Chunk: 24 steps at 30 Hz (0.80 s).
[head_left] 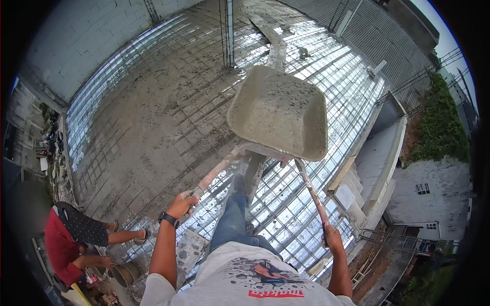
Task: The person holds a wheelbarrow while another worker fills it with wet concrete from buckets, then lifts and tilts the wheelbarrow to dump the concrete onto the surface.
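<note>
A wheelbarrow tray (278,115), coated inside with grey wet concrete, stands in front of me above the rebar mesh. My left hand (182,205), with a dark watch on its wrist, is wrapped round the end of the left wheelbarrow handle (219,171). On the other side, my right hand (333,238) grips the end of the right handle (312,194). Both handles run forward to the underside of the tray. The wheel is hidden.
Rebar mesh (286,204) over shiny sheets surrounds my legs. Wet concrete (132,122) covers the left. Vertical bars (229,35) rise ahead. A person in red (61,247) bends at the lower left beside a bucket (126,274). The slab edge and a stairwell (375,153) lie right.
</note>
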Each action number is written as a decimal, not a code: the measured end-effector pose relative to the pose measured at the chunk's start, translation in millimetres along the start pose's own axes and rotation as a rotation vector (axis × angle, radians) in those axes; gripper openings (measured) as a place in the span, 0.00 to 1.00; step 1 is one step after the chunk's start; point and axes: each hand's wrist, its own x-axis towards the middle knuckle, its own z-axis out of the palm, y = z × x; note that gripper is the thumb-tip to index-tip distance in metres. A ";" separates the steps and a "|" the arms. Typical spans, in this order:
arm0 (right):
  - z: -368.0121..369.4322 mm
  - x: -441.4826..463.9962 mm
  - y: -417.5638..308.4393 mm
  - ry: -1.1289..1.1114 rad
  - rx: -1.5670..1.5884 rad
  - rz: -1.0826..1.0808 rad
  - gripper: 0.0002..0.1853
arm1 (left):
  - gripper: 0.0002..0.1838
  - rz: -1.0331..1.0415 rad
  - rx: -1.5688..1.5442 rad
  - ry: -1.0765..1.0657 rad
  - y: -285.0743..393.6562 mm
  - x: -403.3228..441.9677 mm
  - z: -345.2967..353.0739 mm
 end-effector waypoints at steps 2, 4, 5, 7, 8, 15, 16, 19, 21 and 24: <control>0.8 -16.1 22.5 -0.009 0.008 -0.009 0.22 | 0.14 0.015 -0.011 0.017 -20.2 -22.1 -0.8; 1.7 -28.9 40.6 -0.017 -0.014 -0.029 0.24 | 0.15 0.030 -0.027 0.014 -34.2 -41.8 -6.5; 0.9 -35.0 53.1 -0.024 -0.013 -0.033 0.25 | 0.15 0.028 -0.030 0.001 -41.0 -52.7 -10.4; 4.4 -69.3 60.2 -0.020 -0.036 -0.013 0.27 | 0.17 0.029 -0.024 -0.026 -64.7 -70.8 -20.8; 6.1 -79.2 75.0 -0.010 -0.032 -0.001 0.26 | 0.18 0.022 -0.016 -0.020 -78.6 -80.0 -22.5; 24.6 -130.4 190.1 -0.052 -0.013 -0.026 0.24 | 0.19 0.001 -0.047 0.005 -205.0 -144.9 -46.0; 29.4 -142.0 203.9 -0.048 -0.026 -0.032 0.24 | 0.18 0.012 -0.045 0.000 -222.4 -154.2 -50.7; 49.6 -178.9 238.5 -0.042 -0.036 0.008 0.24 | 0.19 0.039 -0.067 -0.013 -258.7 -186.9 -66.6; 64.1 -199.5 264.1 -0.042 -0.028 0.018 0.22 | 0.20 0.055 -0.058 -0.010 -283.4 -199.4 -85.9; 63.3 -221.4 312.2 -0.088 -0.006 0.037 0.21 | 0.23 0.072 -0.078 -0.018 -327.7 -239.1 -87.9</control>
